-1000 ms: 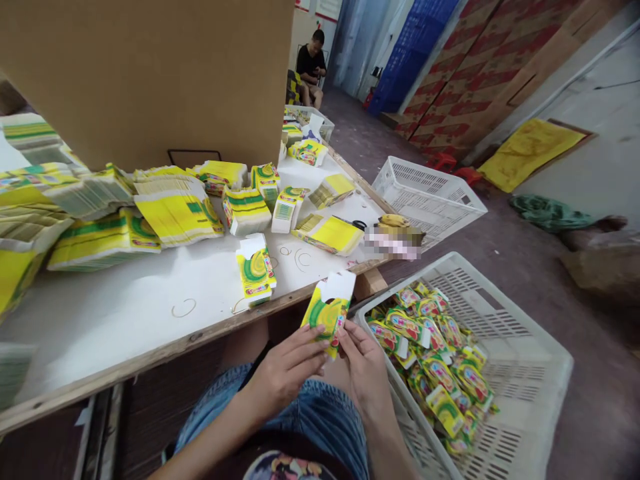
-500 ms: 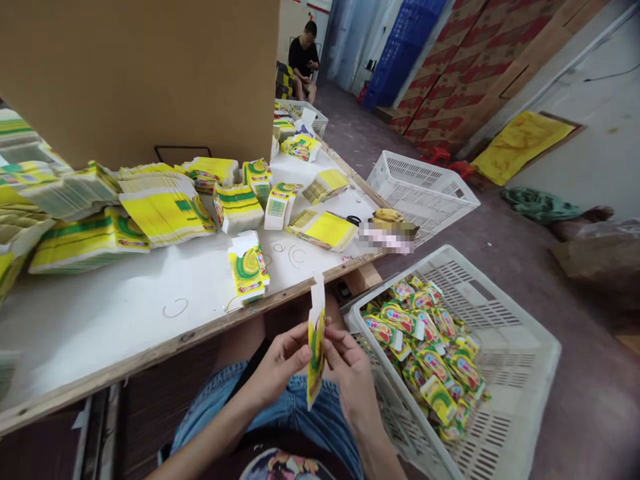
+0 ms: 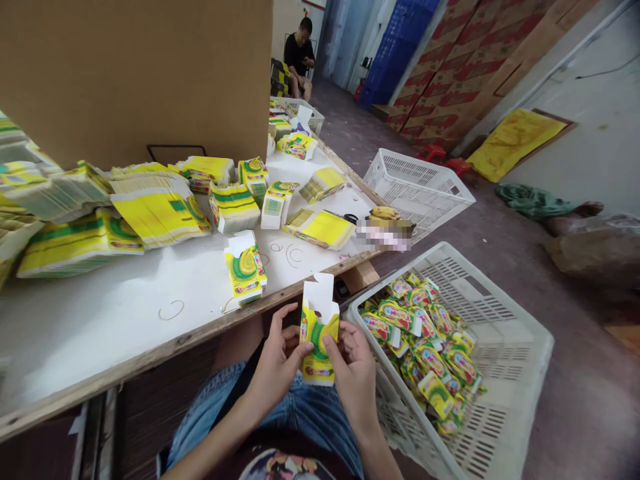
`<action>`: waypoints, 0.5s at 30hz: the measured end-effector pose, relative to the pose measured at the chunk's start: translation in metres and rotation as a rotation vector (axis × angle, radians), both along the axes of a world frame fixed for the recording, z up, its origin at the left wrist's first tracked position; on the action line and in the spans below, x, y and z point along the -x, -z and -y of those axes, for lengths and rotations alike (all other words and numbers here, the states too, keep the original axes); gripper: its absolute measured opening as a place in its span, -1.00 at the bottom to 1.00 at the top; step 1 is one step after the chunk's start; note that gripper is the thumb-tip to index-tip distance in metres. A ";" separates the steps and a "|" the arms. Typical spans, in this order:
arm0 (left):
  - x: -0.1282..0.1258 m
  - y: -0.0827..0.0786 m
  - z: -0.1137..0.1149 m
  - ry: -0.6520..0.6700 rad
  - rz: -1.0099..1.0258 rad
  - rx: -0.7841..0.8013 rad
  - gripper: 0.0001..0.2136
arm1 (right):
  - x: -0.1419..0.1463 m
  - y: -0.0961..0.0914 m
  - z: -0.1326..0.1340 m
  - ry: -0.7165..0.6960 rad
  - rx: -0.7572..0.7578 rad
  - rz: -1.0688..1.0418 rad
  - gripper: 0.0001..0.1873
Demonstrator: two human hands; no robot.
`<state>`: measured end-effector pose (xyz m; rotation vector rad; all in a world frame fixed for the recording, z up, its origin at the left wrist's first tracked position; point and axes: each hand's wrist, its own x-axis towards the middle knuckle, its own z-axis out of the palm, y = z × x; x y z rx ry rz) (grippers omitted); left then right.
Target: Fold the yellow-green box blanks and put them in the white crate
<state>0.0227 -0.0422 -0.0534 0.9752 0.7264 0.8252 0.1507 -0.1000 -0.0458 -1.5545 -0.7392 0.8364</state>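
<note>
"Fingers [image 3: 334,355], loose or clenched?"

"Neither: my left hand [image 3: 279,360] and right hand [image 3: 356,363] lightly pinched one carton [image 3: 321,337] by its sides, above the lap [image 3: 320,415]."

"Which step was that?"

"Shaping it, I judged from my console; the next move called for a gentle press on the raised flap [image 3: 318,291]."

"How did it look?"

"Yellow and green, flap white, between the table [image 3: 120,313] and the crate [image 3: 520,333]."

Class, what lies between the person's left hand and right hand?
In the head view, a yellow and green carton lies between the left hand and right hand, held by both.
</note>
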 end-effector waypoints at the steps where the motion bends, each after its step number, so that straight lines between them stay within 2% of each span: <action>1: 0.002 -0.002 -0.001 0.017 -0.004 -0.012 -0.38 | -0.003 -0.001 0.000 -0.024 -0.035 0.004 -0.57; 4: 0.008 -0.009 -0.006 0.120 0.037 -0.017 -0.40 | -0.014 -0.007 0.002 -0.164 -0.097 -0.029 -0.48; 9: 0.013 -0.013 -0.008 0.303 0.147 0.121 -0.49 | -0.032 -0.017 0.008 -0.339 -0.044 -0.038 -0.68; 13: 0.011 -0.011 -0.002 0.356 0.130 0.120 -0.60 | -0.036 -0.020 0.008 -0.323 -0.023 0.121 -0.73; 15: 0.009 -0.011 0.001 0.340 0.131 0.102 -0.57 | -0.034 -0.019 0.007 -0.264 -0.069 0.169 -0.77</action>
